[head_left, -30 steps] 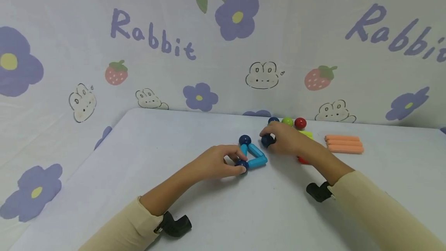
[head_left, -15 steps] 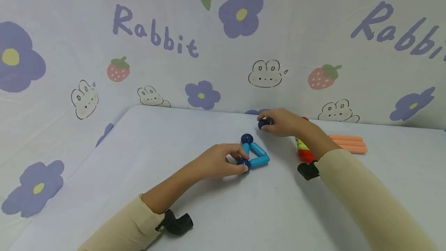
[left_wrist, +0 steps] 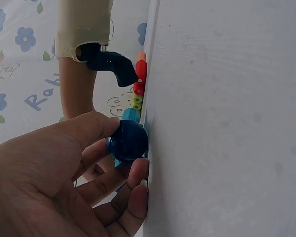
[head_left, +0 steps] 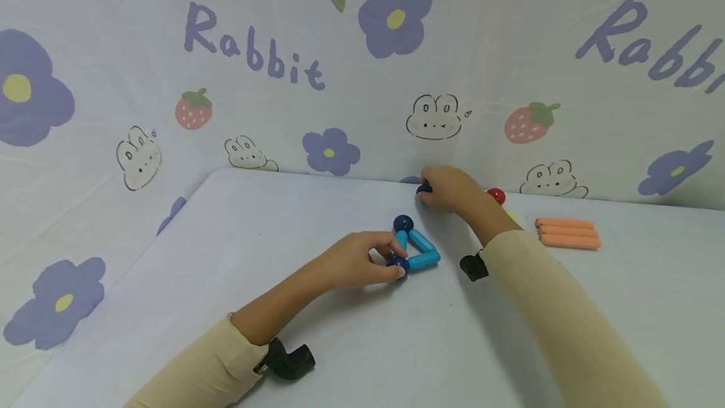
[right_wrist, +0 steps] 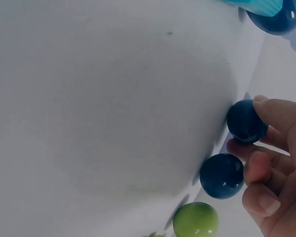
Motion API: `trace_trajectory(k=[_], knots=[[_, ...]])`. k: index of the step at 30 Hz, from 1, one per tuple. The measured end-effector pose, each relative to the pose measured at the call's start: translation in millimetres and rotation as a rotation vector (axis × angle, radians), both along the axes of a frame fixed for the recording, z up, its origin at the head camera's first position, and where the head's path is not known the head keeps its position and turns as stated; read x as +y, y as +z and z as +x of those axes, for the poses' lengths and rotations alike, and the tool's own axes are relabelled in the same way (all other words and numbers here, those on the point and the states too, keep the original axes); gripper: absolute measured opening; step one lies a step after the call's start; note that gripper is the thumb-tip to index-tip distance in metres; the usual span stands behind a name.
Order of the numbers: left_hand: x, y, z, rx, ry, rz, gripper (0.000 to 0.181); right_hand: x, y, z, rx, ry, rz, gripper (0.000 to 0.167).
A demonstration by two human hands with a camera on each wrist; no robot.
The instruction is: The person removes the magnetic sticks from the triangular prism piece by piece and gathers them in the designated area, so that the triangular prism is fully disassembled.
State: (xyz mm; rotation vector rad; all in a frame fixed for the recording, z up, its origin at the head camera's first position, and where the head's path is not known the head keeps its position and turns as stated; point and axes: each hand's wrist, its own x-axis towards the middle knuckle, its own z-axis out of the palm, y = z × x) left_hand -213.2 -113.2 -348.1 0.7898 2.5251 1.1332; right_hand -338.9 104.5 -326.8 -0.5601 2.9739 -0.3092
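Note:
My left hand (head_left: 362, 261) pinches a navy ball (left_wrist: 129, 141) between thumb and fingers, low on the white table. This ball sits at the front corner of a triangle of light-blue rods (head_left: 423, 260). Another navy ball (head_left: 403, 223) caps its far corner; at the right corner two rods meet without a ball. By the table's far edge, my right hand (head_left: 447, 189) pinches a separate navy ball (right_wrist: 246, 121) with thumb and fingers. Beside those fingers lie one more navy ball (right_wrist: 221, 176) and a green ball (right_wrist: 196, 219), both hidden behind the hand in the head view.
A red ball (head_left: 496, 196) lies right of my right hand at the back. Orange rods (head_left: 568, 233) lie side by side farther right. Red rods (left_wrist: 141, 74) and yellow-green rods (left_wrist: 137, 102) are mostly covered by the right arm in the head view. A printed cloth (head_left: 255, 112) hangs behind.
My right hand has carried its navy ball away from beside the blue triangle to the table's far edge. The left hand stays on its ball. The head view has shifted slightly.

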Motion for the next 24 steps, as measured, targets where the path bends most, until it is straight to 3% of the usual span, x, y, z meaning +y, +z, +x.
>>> trace_trajectory(k=[6,16,20,24], knots=[[-0.7,-0.9,-0.8,-0.007,0.006,-0.005,0.018,-2,-0.8,-6.0,-0.005,-0.06,0.005,0.023],[-1.6,0.7,-1.2,-0.016,0.01,-0.002,0.018,-1,3.6,-4.0,-0.016,-0.111,0.007,0.028],[-0.3,0.4,-0.4,-0.027,0.014,-0.005,0.018,4,8.3,0.9,0.002,-0.135,-0.063,0.036],[0.8,-0.2,-0.8,-0.023,0.015,-0.004,0.018,12,22.5,11.7,0.003,-0.199,-0.251,0.045]])
